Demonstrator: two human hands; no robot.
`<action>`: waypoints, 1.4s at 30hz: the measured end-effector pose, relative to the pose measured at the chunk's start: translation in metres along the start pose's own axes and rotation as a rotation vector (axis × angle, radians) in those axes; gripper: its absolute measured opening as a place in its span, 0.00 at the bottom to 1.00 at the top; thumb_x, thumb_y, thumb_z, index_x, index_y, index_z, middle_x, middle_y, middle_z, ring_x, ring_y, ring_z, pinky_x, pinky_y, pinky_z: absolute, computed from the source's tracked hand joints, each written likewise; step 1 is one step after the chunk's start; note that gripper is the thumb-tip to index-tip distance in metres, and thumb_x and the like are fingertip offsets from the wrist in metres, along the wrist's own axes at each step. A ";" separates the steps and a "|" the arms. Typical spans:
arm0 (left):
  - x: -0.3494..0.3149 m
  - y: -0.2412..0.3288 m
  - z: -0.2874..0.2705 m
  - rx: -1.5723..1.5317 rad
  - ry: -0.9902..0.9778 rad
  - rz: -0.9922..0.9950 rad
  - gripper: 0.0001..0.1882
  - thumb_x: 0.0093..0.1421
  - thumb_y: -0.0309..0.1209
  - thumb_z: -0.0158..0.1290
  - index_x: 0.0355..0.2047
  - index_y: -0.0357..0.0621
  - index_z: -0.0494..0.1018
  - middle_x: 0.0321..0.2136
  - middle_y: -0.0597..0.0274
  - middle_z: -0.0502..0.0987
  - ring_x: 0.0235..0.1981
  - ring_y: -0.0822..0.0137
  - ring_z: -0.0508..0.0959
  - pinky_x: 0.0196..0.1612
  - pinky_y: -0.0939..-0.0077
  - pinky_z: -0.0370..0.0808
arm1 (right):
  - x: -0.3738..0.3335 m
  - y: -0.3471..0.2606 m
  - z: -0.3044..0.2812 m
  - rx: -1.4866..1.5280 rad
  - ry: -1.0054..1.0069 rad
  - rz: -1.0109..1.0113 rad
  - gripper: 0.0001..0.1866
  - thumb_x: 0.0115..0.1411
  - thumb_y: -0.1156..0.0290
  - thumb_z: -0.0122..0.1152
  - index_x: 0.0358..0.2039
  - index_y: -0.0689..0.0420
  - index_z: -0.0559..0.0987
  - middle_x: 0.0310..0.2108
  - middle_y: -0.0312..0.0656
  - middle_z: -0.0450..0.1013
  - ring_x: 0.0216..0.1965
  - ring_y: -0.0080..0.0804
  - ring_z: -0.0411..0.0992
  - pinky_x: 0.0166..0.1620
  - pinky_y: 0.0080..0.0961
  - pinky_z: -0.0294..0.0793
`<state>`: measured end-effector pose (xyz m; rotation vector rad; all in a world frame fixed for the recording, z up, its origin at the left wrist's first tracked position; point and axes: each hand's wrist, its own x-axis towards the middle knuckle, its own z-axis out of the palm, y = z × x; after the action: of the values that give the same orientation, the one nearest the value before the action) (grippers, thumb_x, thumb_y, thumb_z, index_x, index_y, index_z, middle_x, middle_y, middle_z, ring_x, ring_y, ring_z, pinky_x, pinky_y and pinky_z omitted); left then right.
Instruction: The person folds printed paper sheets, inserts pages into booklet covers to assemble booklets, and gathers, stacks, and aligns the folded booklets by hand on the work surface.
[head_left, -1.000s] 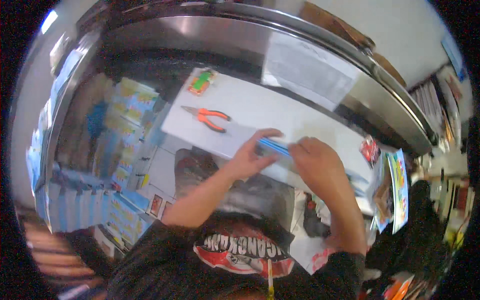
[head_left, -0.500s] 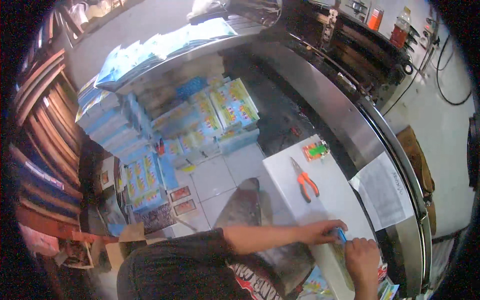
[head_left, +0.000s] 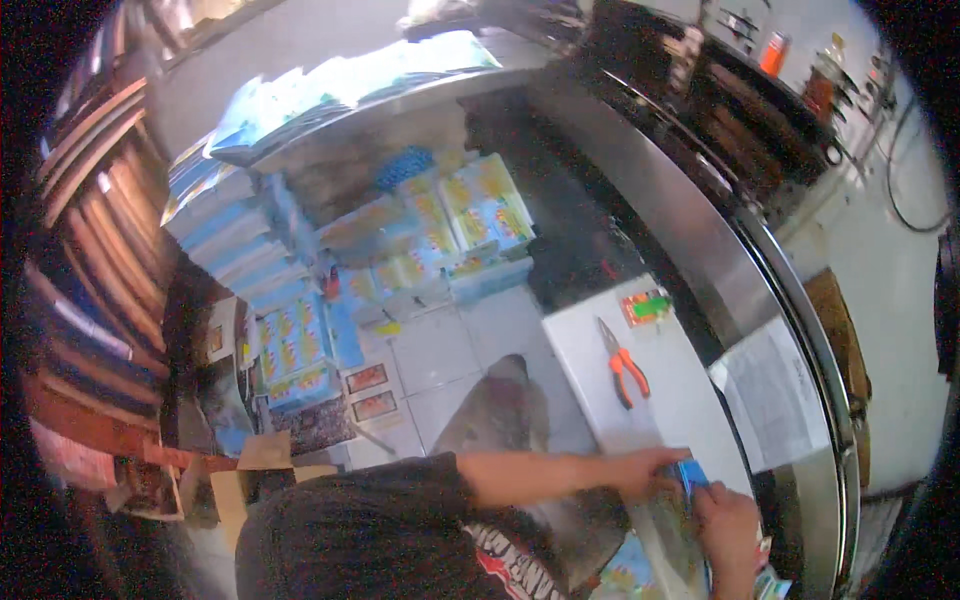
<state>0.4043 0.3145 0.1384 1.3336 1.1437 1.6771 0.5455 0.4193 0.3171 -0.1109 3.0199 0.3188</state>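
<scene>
Small blue piece (head_left: pixel 691 474) noted at the white tabletop (head_left: pixel 658 405), pinched in the left hand (head_left: pixel 652 472); right hand (head_left: pixel 727 520) curled against its near end — firmness of grip cannot be told. Probably light, thin, smooth — best held by its edges.

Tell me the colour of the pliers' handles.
The pliers' handles are orange and black, best seen in the head view.
</scene>
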 end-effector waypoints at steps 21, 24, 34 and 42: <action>0.020 0.065 -0.055 0.742 0.055 -0.478 0.40 0.56 0.41 0.63 0.61 0.30 0.59 0.51 0.37 0.74 0.54 0.48 0.75 0.58 0.62 0.69 | -0.062 -0.085 0.084 0.326 0.209 0.678 0.37 0.53 0.50 0.66 0.59 0.57 0.70 0.62 0.50 0.62 0.62 0.50 0.60 0.62 0.47 0.62; 0.010 0.089 -0.048 0.931 0.151 -0.305 0.39 0.55 0.41 0.63 0.61 0.34 0.61 0.51 0.39 0.72 0.53 0.49 0.74 0.57 0.62 0.70 | -0.062 -0.099 0.090 0.324 0.086 0.661 0.35 0.53 0.51 0.66 0.57 0.58 0.71 0.63 0.50 0.61 0.63 0.50 0.59 0.62 0.46 0.62; 0.010 0.250 0.021 -0.670 -0.452 0.260 0.31 0.55 0.28 0.61 0.57 0.37 0.62 0.49 0.49 0.71 0.51 0.57 0.73 0.55 0.64 0.71 | -0.063 -0.042 0.064 0.683 -0.103 0.562 0.23 0.60 0.61 0.60 0.53 0.59 0.76 0.52 0.50 0.75 0.52 0.48 0.73 0.58 0.41 0.69; -0.037 0.170 -0.063 0.064 0.537 -0.004 0.22 0.61 0.36 0.58 0.51 0.39 0.65 0.40 0.55 0.74 0.38 0.66 0.76 0.44 0.70 0.73 | -0.019 0.129 -0.053 0.190 0.844 0.805 0.19 0.63 0.73 0.52 0.54 0.58 0.76 0.52 0.49 0.76 0.52 0.43 0.75 0.56 0.36 0.71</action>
<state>0.3514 0.2046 0.2782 0.9328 1.5045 2.0784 0.5483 0.5348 0.3967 1.3224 3.7110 0.0135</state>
